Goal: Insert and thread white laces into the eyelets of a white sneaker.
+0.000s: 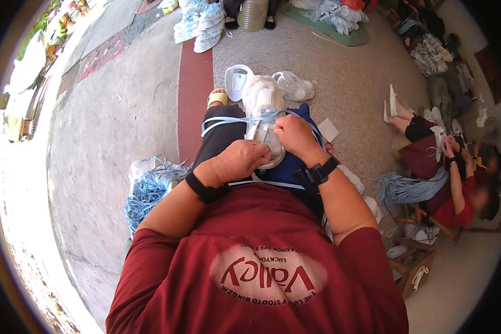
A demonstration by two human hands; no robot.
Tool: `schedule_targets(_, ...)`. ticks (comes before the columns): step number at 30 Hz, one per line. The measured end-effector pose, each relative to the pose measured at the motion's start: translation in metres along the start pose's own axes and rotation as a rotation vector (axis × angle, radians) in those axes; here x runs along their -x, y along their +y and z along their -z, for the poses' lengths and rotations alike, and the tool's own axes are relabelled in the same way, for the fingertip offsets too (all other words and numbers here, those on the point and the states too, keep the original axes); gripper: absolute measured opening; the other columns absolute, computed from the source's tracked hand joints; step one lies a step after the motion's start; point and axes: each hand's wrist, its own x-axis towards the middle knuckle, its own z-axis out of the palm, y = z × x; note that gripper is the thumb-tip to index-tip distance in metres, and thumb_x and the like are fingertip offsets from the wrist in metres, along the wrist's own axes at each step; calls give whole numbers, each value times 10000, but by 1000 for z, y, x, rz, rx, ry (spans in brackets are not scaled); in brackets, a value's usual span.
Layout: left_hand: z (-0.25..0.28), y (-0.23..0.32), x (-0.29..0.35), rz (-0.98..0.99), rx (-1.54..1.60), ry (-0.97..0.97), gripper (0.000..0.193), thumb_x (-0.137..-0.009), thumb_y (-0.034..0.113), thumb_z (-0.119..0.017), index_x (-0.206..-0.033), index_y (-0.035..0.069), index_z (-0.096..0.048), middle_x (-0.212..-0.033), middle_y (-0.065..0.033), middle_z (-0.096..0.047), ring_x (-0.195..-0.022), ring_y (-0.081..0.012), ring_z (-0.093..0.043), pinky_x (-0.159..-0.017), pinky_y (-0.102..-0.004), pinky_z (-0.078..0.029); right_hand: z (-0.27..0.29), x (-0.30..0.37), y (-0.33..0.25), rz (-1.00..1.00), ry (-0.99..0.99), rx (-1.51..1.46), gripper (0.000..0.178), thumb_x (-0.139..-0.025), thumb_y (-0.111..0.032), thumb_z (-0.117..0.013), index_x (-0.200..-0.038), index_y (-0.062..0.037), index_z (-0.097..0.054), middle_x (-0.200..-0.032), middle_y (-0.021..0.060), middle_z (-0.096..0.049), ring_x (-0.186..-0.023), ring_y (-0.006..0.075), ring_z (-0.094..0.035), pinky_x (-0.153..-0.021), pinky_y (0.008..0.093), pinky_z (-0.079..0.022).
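Note:
A white shoe (263, 94) rests on my lap, its toe pointing away from me. Light blue shoelace (225, 120) crosses its upper, with a loop sticking out to the left. My right hand (300, 138) is closed over the shoe's right side, where the lace runs up to its fingers. Curled against the shoe's near left part is my left hand (240, 160); its fingertips face away, so what they pinch is hidden. Beyond the toe, two more white shoe pieces lie on the floor, a light-lined one (238, 82) and a shoe (294, 86).
Beside my left hip sits a heap of blue laces (153, 192). Stacked pale shoe parts (200, 25) lie far left of centre, near another person's feet and a plastic drum (253, 14). At right, a seated co-worker (453, 189) handles a white shoe beside hanging blue laces (412, 186).

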Motion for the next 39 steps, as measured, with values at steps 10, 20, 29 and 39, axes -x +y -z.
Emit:
schedule_targets(10, 0, -5, 8, -16, 63, 91, 69, -819, 120, -557, -822, 64, -516, -714, -118, -552, -720, -330, -561, -659, -399, -446, 9, -16, -13, -49, -270, 239, 71, -652, -76, -534, -645, -24, -581, -700, 196, -587, -690, 370, -583, -593, 430, -453)
schedule_targets(20, -3, -5, 6, -41, 84, 90, 83, -823, 108, -554, -795, 53, -499, -734, -108, -533, -726, -323, -544, -672, -372, -443, -2, -27, -8, 13, -299, 205, 78, -654, -54, -529, -661, -20, -599, -732, 210, -595, -739, 392, -590, -628, 448, -465)
schedule_targets(29, -1, -5, 8, 10, 40, 65, 100, -804, 120, -591, -779, 55, -519, -723, -109, -539, -711, -316, -552, -656, -366, -448, -22, -7, -20, 212, 68, 317, 96, -687, -123, -573, -705, -40, -618, -655, 169, -614, -636, 353, -622, -574, 434, -491)
schedule_targets(39, 8, -18, -27, 345, -414, 119, 171, -782, 170, -568, -908, 81, -643, -813, -101, -598, -744, -290, -613, -647, -382, -493, -38, 13, 3, 253, 354, -9, 81, -678, -13, -584, -730, -72, -604, -854, 128, -505, -759, 300, -523, -643, 394, -427)
